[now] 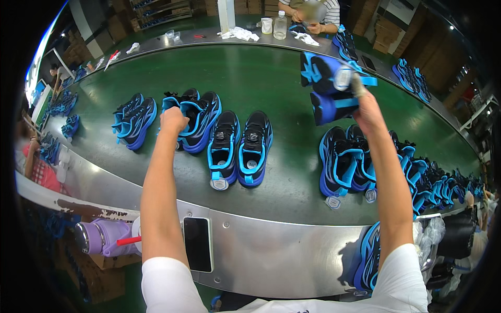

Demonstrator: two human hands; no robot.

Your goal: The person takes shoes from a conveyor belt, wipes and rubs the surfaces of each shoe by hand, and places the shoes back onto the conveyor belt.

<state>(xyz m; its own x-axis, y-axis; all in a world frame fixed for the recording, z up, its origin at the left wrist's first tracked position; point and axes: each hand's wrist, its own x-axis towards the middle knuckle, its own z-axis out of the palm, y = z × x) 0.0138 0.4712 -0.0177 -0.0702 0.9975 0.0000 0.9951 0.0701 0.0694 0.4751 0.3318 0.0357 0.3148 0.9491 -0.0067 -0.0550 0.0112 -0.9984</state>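
My left hand (pixel 174 121) is closed on the heel end of a black-and-blue sneaker in a pair of sneakers (pixel 204 121) standing on the green belt. In my right hand (pixel 369 113) is another pair of sneakers (pixel 324 73), raised above the belt, soles turned outward, with a white tag hanging by them. Between my arms stand two sneakers (pixel 254 148), side by side with toes pointing away; one has a white tag at its heel. Left of my left hand sits one more pair (pixel 136 122). My right fingers are partly hidden and slightly blurred.
A long row of sneakers (pixel 355 156) runs along the belt's right side. On the near metal ledge (pixel 271 255) lies a phone (pixel 198 244), with a purple bottle (pixel 107 237) beside it. Across the belt, a person (pixel 315 21) works near a clear bottle (pixel 280 26) and white cloths (pixel 240 34).
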